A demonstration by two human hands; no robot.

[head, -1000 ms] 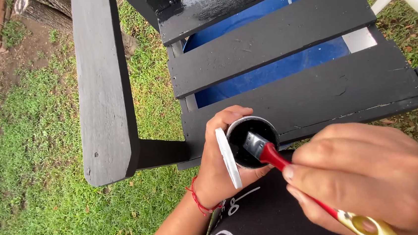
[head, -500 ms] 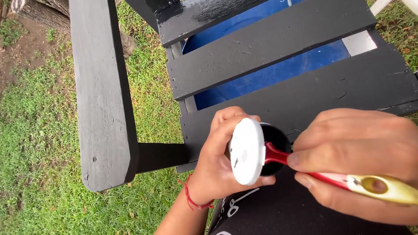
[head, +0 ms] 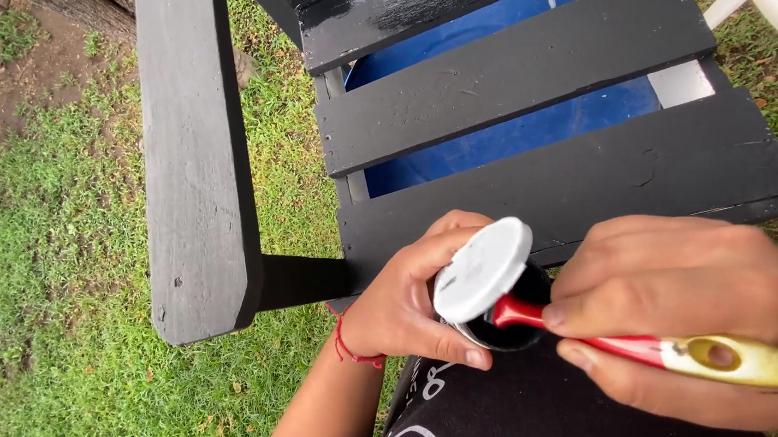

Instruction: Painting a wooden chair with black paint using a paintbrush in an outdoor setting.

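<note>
Since the earlier frame the white lid tilts flatter over the paint can. My left hand clasps can and lid near the chair seat's front edge; my right hand grips the brush. I judge wiping bristles on the rim prevents drips.

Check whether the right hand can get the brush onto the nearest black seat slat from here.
Probably yes: the right hand holds the brush dipped in the paint can, and the nearest slat lies just beyond, nothing between.
</note>
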